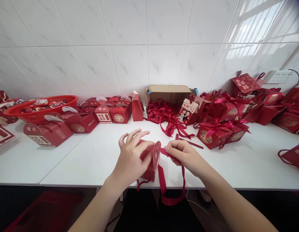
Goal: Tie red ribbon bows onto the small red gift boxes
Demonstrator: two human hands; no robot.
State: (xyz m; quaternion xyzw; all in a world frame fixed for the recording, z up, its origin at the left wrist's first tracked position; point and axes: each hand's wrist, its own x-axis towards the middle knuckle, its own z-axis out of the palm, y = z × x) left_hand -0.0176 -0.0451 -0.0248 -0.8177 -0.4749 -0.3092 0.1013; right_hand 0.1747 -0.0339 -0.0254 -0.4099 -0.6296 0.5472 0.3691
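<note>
A small red gift box [150, 173] with a rounded top flap stands near the table's front edge, and a dark red cord hangs at its lower left. My left hand [131, 158] steadies it by the top, with thumb and index finger at the flap and the other fingers raised. Pinched in my right hand [182, 154] is the end of a dark red ribbon [170, 200], its tip touching or passing through the flap; I cannot tell which. The rest of that ribbon loops down over the table edge.
Behind, an open cardboard box [170, 88] spills red ribbons [164, 111]. Filled red boxes with bows [213, 133] crowd the right; more red boxes [121, 112] line the left beside a red basin [12, 111]. Another person's hand [0, 120] shows at far left.
</note>
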